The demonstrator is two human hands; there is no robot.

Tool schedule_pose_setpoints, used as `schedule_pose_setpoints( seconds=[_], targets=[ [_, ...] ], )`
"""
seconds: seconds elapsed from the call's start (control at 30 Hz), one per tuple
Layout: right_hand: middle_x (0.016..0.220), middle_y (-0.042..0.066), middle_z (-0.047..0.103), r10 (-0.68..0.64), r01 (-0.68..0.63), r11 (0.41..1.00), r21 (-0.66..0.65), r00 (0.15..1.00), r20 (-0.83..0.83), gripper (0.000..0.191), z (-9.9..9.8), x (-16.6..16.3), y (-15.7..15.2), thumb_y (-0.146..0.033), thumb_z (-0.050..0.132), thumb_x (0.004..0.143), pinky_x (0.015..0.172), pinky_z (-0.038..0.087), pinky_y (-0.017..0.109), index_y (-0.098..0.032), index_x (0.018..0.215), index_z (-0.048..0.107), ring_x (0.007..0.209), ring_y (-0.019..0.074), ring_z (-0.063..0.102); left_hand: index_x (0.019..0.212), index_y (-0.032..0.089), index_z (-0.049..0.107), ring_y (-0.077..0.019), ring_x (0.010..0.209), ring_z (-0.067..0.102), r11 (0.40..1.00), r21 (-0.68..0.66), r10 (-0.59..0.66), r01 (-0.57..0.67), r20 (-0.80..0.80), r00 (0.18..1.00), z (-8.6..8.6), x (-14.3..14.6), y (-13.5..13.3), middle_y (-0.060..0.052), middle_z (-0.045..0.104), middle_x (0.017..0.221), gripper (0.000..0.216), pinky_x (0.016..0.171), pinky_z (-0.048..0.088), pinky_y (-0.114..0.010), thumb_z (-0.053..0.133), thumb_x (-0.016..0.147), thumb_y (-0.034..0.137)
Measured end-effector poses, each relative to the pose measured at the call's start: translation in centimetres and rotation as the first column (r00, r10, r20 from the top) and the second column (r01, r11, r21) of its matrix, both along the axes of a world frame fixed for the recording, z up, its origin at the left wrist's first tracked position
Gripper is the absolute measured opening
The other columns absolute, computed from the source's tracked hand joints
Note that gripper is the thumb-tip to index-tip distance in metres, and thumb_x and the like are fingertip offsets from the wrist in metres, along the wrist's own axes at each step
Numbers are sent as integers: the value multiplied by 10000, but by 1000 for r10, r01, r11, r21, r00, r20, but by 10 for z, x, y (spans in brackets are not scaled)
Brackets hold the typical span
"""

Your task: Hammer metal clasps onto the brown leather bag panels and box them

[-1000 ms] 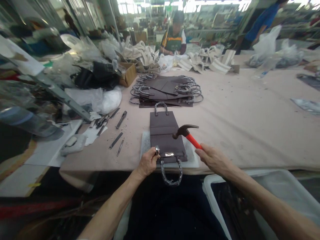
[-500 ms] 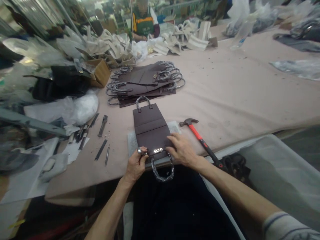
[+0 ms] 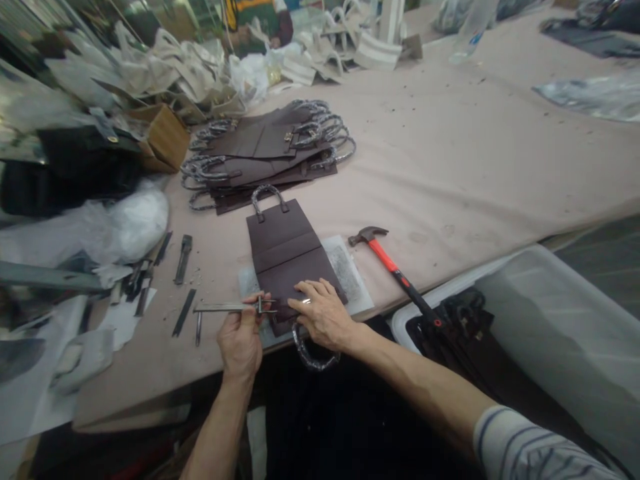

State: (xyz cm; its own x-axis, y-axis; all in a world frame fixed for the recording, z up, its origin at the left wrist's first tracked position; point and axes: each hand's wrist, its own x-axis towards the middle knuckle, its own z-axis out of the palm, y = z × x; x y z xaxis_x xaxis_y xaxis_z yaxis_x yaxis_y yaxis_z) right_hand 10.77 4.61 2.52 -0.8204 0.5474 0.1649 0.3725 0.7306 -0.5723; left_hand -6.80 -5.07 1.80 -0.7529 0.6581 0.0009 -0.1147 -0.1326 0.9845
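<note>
A dark brown bag panel [image 3: 284,240] lies flat near the table's front edge, with a plastic-wrapped handle at each end. Between the fingers of my left hand [image 3: 241,343] is a metal caliper [image 3: 220,307], its long bar pointing left and its jaws at the panel's left edge. My right hand [image 3: 325,317] rests on the panel's near part, fingers stretched out and partly covering the shiny metal fitting [image 3: 306,301]. The near handle [image 3: 315,363] hangs past the table edge below that hand. Under the panel is a pale slab [image 3: 356,283].
A red-and-black claw hammer [image 3: 385,257] lies to the right, its grip reaching over a white bin [image 3: 550,287]. Several hand tools [image 3: 183,260] lie at the left. Behind are stacked brown panels [image 3: 260,143], a cardboard box [image 3: 167,140] and a co-worker [image 3: 255,23].
My left hand has shifted left off the panel's corner, and the caliper now shows lengthwise. My right hand has moved from the panel's right edge onto the metal fitting. The view has shifted.
</note>
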Motion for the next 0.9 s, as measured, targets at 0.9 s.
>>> schedule_pose_setpoints(
  seconds=[0.9],
  targets=[
    [1322, 112, 523, 78, -70, 997, 40, 964, -253, 361, -33, 97, 43, -120, 508, 958, 1132, 341, 558, -277, 1195, 731, 1290, 276, 482, 1011, 188, 695, -209, 1067, 736, 899, -181, -410, 399, -667, 622, 1, 63, 55, -85, 764, 1122, 127, 991, 603, -405, 674, 904, 123]
  ],
)
